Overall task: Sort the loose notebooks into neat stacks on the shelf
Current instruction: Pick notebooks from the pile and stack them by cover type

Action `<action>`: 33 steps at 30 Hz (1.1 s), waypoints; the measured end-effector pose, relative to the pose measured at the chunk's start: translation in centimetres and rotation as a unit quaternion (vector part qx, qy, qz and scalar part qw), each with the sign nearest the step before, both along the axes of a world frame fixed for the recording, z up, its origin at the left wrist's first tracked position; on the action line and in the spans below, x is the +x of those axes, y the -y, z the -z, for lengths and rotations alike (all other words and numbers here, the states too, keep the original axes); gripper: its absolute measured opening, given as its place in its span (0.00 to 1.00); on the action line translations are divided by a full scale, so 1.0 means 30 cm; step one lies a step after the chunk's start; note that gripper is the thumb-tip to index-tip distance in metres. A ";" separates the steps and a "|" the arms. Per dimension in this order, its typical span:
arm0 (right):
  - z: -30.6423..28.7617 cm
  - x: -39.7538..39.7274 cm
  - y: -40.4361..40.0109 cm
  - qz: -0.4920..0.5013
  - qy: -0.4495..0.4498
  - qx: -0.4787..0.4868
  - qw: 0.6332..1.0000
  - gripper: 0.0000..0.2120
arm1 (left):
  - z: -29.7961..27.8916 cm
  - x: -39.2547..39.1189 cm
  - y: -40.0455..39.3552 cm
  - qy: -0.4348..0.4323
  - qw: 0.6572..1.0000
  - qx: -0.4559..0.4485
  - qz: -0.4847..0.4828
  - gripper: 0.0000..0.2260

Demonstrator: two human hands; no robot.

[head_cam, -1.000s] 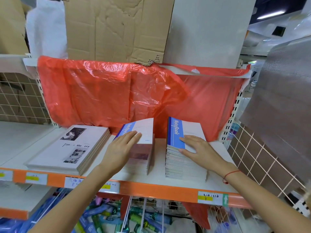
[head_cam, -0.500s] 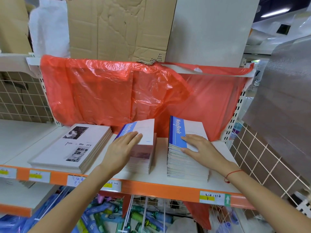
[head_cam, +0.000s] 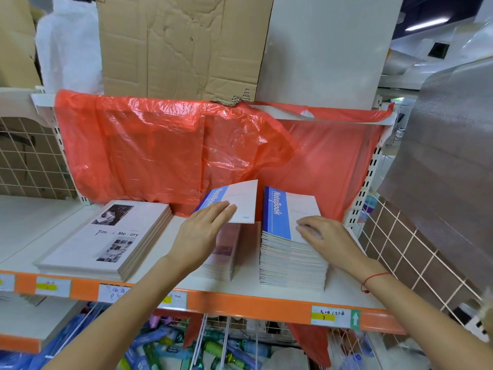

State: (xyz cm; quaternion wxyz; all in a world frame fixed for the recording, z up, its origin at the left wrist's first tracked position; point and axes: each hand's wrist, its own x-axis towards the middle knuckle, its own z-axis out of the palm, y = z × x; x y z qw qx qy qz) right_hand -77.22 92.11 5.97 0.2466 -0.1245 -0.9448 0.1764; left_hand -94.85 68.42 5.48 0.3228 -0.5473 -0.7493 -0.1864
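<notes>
Nearest, the white shelf with its orange front strip (head_cam: 248, 305) carries everything. Both hands rest flat, fingers straight, clamped on nothing: the right hand (head_cam: 326, 237) presses the tall blue-spined notebook stack (head_cam: 289, 259), likely to steady it, while the left hand (head_cam: 205, 233) pushes the loose blue-and-white notebook (head_cam: 240, 200), tilted atop the shorter middle stack (head_cam: 224, 260), presumably to square it. At nine o'clock lie grey photo-cover notebooks (head_cam: 106, 239). Behind, red plastic sheeting (head_cam: 160, 148) hides the shelf's back; the middle stack's covers blur.
</notes>
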 end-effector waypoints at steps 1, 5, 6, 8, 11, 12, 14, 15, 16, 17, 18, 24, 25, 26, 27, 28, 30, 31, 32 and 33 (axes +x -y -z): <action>-0.004 0.012 -0.014 0.024 -0.008 0.003 1.000 0.13 | -0.013 0.007 -0.022 -0.002 1.000 0.003 0.005 0.28; -0.015 0.073 -0.071 0.131 -0.055 0.026 0.990 0.10 | -0.053 0.062 -0.119 -0.016 0.999 0.028 0.041 0.30; -0.012 0.089 -0.084 0.153 -0.053 0.027 0.986 0.11 | -0.057 0.080 -0.142 -0.024 0.998 0.037 0.054 0.30; 0.018 0.121 -0.116 0.188 -0.009 0.027 0.982 0.13 | -0.057 0.118 -0.183 -0.042 0.994 0.049 0.085 0.28; 0.108 0.162 -0.166 0.192 0.120 0.022 0.974 0.15 | -0.046 0.166 -0.231 -0.071 0.991 0.021 0.110 0.20; 0.139 0.171 -0.177 0.186 0.161 0.019 0.969 0.16 | -0.042 0.180 -0.246 -0.078 0.991 0.001 0.112 0.20; 0.194 0.182 -0.187 0.167 0.232 0.021 0.958 0.17 | -0.031 0.205 -0.271 -0.093 0.989 -0.031 0.108 0.20; 0.218 0.184 -0.188 0.156 0.262 0.023 0.952 0.19 | -0.024 0.216 -0.279 -0.098 0.989 -0.043 0.103 0.21; 0.238 0.187 -0.187 0.147 0.285 0.025 0.947 0.21 | -0.017 0.223 -0.286 -0.103 0.988 -0.054 0.098 0.21; 0.256 0.189 -0.187 0.141 0.301 0.026 0.943 0.22 | -0.013 0.230 -0.291 -0.103 0.988 -0.066 0.093 0.21; 0.270 0.191 -0.184 0.137 0.310 0.028 0.940 0.23 | -0.006 0.233 -0.297 -0.099 0.988 -0.079 0.088 0.21; 0.321 0.205 -0.169 0.129 0.323 0.039 0.937 0.23 | 0.022 0.224 -0.304 -0.052 0.986 -0.135 0.084 0.14; 0.322 0.205 -0.168 0.130 0.321 0.039 0.937 0.23 | 0.020 0.219 -0.299 -0.047 0.986 -0.136 0.085 0.15; 0.323 0.205 -0.167 0.132 0.317 0.038 0.938 0.23 | 0.017 0.213 -0.293 -0.039 0.986 -0.134 0.086 0.16; 0.326 0.205 -0.167 0.133 0.311 0.036 0.940 0.23 | 0.012 0.206 -0.286 -0.031 0.987 -0.133 0.086 0.18; 0.327 0.204 -0.165 0.134 0.305 0.032 0.942 0.22 | 0.009 0.198 -0.279 -0.025 0.988 -0.130 0.084 0.19; 0.331 0.203 -0.160 0.132 0.287 0.026 0.949 0.21 | 0.002 0.187 -0.266 -0.007 0.989 -0.128 0.075 0.21; 0.333 0.200 -0.156 0.126 0.273 0.022 0.954 0.19 | -0.003 0.185 -0.257 0.003 0.989 -0.129 0.070 0.22; 0.333 0.194 -0.149 0.116 0.258 0.017 0.959 0.16 | 0.000 0.181 -0.253 0.010 0.990 -0.126 0.065 0.22; 0.332 0.188 -0.141 0.102 0.244 0.012 0.964 0.13 | -0.001 0.180 -0.248 0.013 0.991 -0.122 0.061 0.23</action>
